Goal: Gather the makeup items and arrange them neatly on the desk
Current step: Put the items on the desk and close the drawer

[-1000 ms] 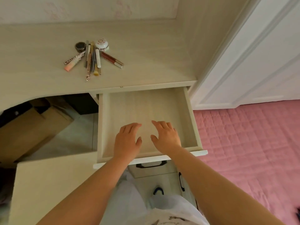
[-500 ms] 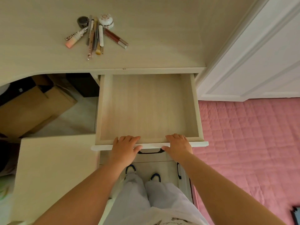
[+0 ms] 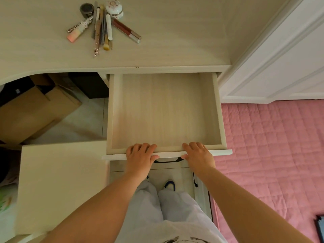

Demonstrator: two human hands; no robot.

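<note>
The makeup items lie in a fanned bunch at the back left of the pale wooden desk: a dark round jar, a white flowered jar, a pink-ended tube, a dark red lip gloss tube and several thin brushes and pencils. Below the desk edge an empty drawer stands pulled out. My left hand and my right hand both grip its white front panel, fingers over the rim and thumbs against the face.
A cardboard box and a dark box sit on the floor under the desk at left. A pale cabinet top is beside the drawer. A pink quilt and a white door are at right.
Both hands have drawn back from the drawer's inside to its front panel and closed on it. The view has tilted down; the makeup has not moved on the desk.
</note>
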